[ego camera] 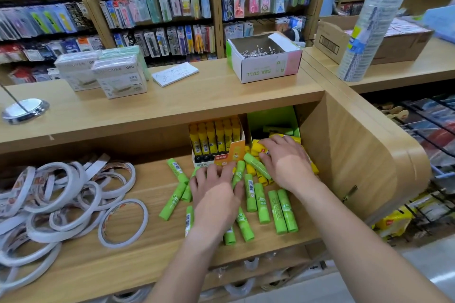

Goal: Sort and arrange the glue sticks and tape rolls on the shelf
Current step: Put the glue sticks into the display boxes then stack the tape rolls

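Logging the wooden shelf: tape rolls heaped at its left, green glue sticks strewn at right, where I see the left hand flat on them and the right hand on yellow glue sticks, fingers spread wide.

Countertop: open box of metal pins, right of centre | notepad to its left | shrink-wrapped white boxes further left | chrome stand base at left edge | cardboard carton far right
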`<state>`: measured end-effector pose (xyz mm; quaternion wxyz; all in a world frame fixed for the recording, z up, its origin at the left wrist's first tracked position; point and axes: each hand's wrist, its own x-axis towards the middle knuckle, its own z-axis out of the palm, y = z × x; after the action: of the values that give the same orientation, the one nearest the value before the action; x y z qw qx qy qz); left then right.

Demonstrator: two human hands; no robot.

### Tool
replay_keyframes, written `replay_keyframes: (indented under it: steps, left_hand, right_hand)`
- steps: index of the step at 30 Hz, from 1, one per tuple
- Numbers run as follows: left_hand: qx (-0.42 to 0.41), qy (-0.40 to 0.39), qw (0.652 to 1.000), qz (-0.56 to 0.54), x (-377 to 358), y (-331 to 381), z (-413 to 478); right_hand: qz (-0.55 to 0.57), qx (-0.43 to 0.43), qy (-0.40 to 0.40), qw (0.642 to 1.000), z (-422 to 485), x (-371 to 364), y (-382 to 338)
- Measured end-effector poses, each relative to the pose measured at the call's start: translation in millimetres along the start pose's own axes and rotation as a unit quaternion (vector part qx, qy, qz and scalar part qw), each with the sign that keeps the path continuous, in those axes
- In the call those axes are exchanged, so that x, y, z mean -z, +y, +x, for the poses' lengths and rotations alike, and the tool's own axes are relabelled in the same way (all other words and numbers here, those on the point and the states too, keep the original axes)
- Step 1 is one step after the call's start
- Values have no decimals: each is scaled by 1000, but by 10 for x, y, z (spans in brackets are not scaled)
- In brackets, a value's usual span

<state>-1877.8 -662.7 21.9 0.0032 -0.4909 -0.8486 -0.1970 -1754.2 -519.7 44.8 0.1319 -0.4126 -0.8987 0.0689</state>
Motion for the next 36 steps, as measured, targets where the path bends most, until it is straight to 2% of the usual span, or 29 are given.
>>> replay_keyframes:
  steps: [7,13,16,19,22,24,27,29,33,36]
  left_hand:
    - [35,1,996,-82,35,-56,24]
    - [74,-7,987,-142,69,-47,82]
    - [77,14,975,-206,137,-41,132]
    - [48,26,931,-362,237,-49,121]
    - [68,-17,862,-502,359,49,48]
    - [84,-33,825,-558,409,131,9]
    - [112,-37,787,-606,430,141,-17]
    - [129,-44,776,-615,425,83,-14]
    - [131,-63,792,-594,429,-53,-9]
    - [128,-55,806,-575,418,-96,-14]
  right_hand:
    - [22,-24,-62,998,150,85,41]
    - [119,-49,68,989,-58,336,12]
    - [217,-1,94,972,-275,401,-115]
    - [304,25,90,948,-454,339,-269]
    - [408,-10,86,909,-541,221,-460]
    - [460,-39,91,882,-575,131,-607]
    - [513,-70,121,847,-596,13,-795]
    - [488,-80,140,858,-592,-59,-846]
    - [430,-95,160,883,-607,-106,-932]
    - [404,-123,130,897,-615,-116,-970]
